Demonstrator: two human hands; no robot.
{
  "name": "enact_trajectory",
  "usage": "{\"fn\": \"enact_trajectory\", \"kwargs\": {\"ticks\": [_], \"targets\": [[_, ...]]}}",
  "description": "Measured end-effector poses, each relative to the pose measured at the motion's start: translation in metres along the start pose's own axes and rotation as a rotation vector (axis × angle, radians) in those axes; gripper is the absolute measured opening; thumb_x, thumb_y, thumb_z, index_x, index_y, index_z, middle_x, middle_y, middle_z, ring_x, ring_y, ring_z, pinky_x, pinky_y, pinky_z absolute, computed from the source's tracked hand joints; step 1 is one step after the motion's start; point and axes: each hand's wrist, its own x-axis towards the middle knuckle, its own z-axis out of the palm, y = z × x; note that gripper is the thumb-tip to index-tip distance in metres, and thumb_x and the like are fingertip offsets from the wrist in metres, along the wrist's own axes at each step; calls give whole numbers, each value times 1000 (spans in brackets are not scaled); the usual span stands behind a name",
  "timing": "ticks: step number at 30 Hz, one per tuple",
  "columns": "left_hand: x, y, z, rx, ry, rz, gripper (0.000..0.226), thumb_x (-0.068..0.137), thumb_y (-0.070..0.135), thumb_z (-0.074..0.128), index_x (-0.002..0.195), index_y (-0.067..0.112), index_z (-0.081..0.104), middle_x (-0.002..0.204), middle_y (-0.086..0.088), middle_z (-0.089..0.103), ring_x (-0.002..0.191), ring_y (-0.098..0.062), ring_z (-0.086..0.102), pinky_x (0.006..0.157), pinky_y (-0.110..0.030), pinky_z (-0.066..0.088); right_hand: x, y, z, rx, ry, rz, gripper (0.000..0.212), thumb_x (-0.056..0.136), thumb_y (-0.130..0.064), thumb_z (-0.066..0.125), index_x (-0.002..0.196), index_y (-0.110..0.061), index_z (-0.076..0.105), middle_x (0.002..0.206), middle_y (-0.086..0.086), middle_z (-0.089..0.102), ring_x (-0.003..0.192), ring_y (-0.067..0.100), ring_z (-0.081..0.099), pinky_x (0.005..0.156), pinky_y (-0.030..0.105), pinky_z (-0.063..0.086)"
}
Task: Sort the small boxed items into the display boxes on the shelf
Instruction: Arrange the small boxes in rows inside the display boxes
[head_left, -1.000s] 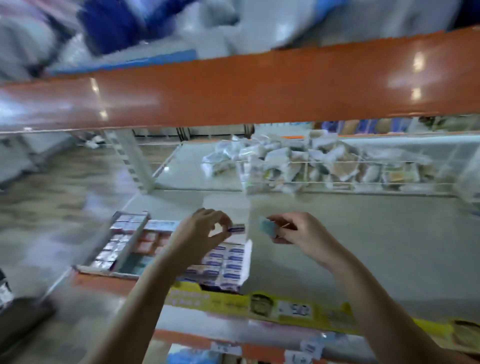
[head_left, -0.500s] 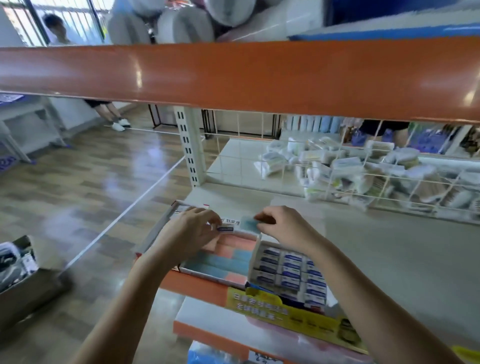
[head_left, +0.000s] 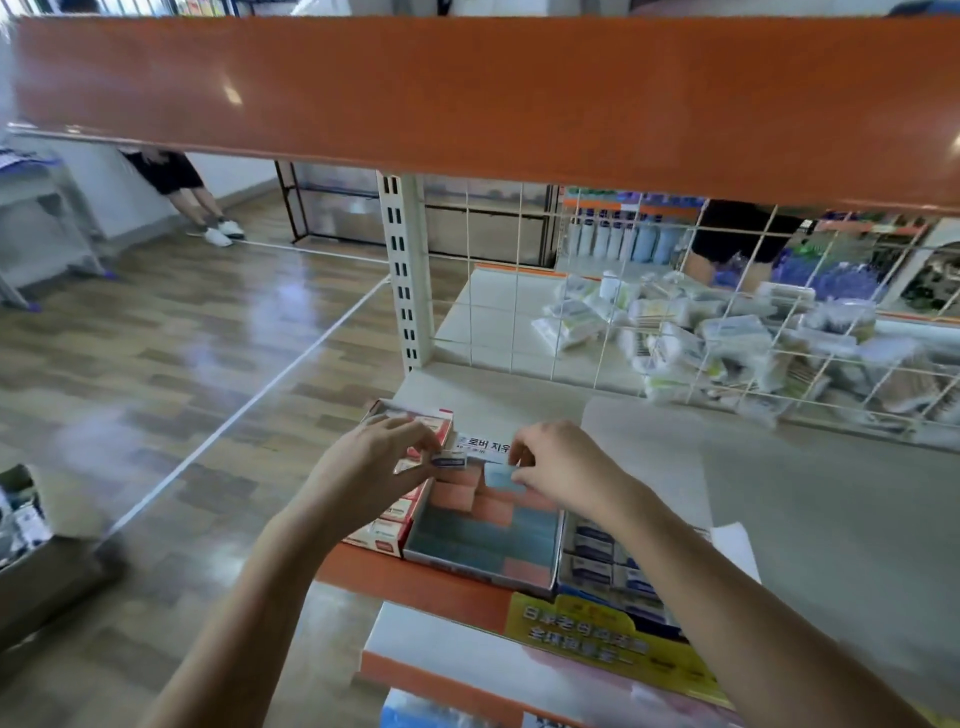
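My left hand (head_left: 379, 460) pinches a small white boxed item with a blue label (head_left: 450, 460) over the left side of the shelf. My right hand (head_left: 558, 467) pinches a small light-blue boxed item (head_left: 503, 476) above the middle display box (head_left: 480, 564), which holds blue and salmon-pink items. To its left stands a display box of white-and-red boxes (head_left: 392, 535). To its right stands a display box of white-and-blue boxes (head_left: 605, 564), partly hidden by my right forearm.
An orange shelf beam (head_left: 467, 98) hangs overhead. A wire grid (head_left: 675, 322) backs the grey shelf (head_left: 831, 519), with bagged goods (head_left: 717, 343) behind it. A yellow price strip (head_left: 613, 639) lines the front edge. A cardboard box (head_left: 31, 545) sits on the floor left. Two people stand beyond.
The view has swung to the left and steadied. Both hands stay close together, each still pinching its item, now lower over the middle display box.
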Motion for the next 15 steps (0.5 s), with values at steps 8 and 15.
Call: {"fn": "enact_trajectory", "kwargs": {"ticks": [8, 15], "targets": [[-1, -4, 3, -16, -40, -16, 19, 82, 35, 68, 98, 25, 66, 99, 9, 66, 94, -10, 56, 73, -22, 44, 3, -1, 13, -130, 103, -15, 13, 88, -13, 55, 97, -7, 63, 99, 9, 63, 88, 22, 58, 74, 27, 42], [1, -2, 7, -31, -47, -9, 17, 83, 31, 68, 99, 26, 67, 97, 10, 66, 95, -9, 55, 74, -20, 40, 3, -2, 23, -205, 106, -71, 12, 91, -13, 53, 98, -8, 61, 100, 8, 60, 89, 23, 57, 77, 30, 46]]}}
